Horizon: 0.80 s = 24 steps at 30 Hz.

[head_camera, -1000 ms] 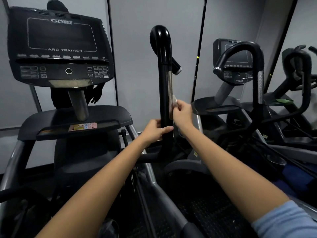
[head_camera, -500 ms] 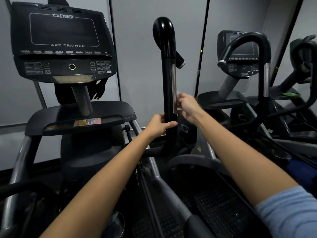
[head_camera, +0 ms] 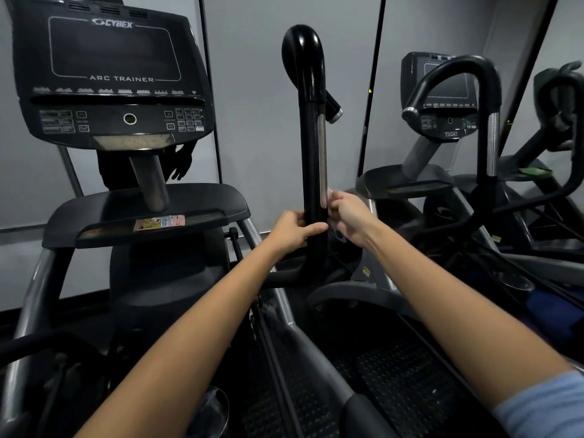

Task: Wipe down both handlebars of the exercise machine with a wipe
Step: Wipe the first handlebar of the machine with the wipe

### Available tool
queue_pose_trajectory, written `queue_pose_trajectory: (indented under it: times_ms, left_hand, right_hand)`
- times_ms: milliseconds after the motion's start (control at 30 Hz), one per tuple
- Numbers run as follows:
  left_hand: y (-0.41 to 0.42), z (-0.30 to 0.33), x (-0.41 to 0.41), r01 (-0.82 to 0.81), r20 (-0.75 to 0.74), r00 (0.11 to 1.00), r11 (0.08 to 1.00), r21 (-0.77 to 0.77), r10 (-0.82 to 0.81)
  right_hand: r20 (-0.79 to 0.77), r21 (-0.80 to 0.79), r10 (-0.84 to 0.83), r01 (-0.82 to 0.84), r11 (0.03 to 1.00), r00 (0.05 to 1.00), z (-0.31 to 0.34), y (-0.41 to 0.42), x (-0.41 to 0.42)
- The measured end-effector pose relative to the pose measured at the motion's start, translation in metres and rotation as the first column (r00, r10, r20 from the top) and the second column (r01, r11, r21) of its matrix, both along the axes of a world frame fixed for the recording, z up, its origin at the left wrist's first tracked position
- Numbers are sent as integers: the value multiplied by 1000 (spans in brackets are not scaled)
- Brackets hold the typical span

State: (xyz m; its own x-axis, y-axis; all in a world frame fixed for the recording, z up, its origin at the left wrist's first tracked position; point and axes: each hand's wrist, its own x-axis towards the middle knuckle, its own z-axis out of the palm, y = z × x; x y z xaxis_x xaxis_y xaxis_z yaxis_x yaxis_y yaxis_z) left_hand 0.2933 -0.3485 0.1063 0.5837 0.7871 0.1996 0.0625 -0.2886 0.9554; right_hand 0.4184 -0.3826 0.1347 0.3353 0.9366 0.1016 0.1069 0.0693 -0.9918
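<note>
A glossy black handlebar stands upright in the middle of the view, with a metal strip down its right side. My left hand grips the bar low down, thumb across its front. My right hand holds a small white wipe against the bar's right side, at the lower end of the metal strip. Most of the wipe is hidden by my fingers. The machine's other handlebar is out of view.
The machine's console and its tray stand at the left. A second machine with a curved handlebar stands close at the right. Grey wall panels are behind. Foot pedals lie dark below my arms.
My right hand with the wipe has slid down the handlebar's right side, to just above my left hand. The left hand keeps its grip.
</note>
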Motion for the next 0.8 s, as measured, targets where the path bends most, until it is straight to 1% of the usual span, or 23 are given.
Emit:
queue_pose_trajectory:
  times_ms: [67,133,233,300,333,367,433,467,533,600,667,733,800]
  left_hand:
    - [0,0,-1,1,-11,1000,1000,7,-1]
    - [0,1,-1,-1,-20,1000,1000,7,1]
    - [-2,2,-1,-5,-16,1000,1000,-15,4]
    - [-2,2,-1,-6,-14,1000,1000,-18,5]
    - [-3,2,-2,-5,-12,1000,1000,-17,5]
    - [-4,2,-1,-6,-7,1000,1000,-16,6]
    - [-5,0,0,-11,16,1000,1000,-24,11]
    - [-5,-1,0,-14,19,1000,1000,-16,14]
    - [-4,-2,0,-27,-9,1000,999,37,28]
    - [-4,-2,0,-29,-20,999,997,65,31]
    - [-3,-3,0,-34,-20,999,998,54,35]
    - [-2,-4,1,-56,-22,998,996,63,58]
    - [-2,-5,2,-58,-17,998,996,71,59]
  right_hand:
    - [-4,5,-47,47,999,999,-3,-7,0]
    - [72,56,-114,110,992,991,5,-12,-4]
    - [180,248,-253,205,947,950,32,-3,-9]
    - [243,378,-346,240,894,906,51,8,-11]
    - [286,412,-390,255,875,875,56,11,-12]
    - [326,433,-439,280,857,837,55,13,-15]
    - [369,477,-514,316,820,774,33,4,-24]
    - [395,500,-536,315,807,746,14,-6,-28]
    - [454,498,-542,303,812,707,-22,-23,-32]
    - [491,489,-552,311,815,674,-33,-30,-33]
    - [497,546,-590,299,782,636,-13,-23,-36]
    - [519,635,-626,229,738,582,18,-10,-39]
    - [578,669,-647,164,725,497,42,5,-40]
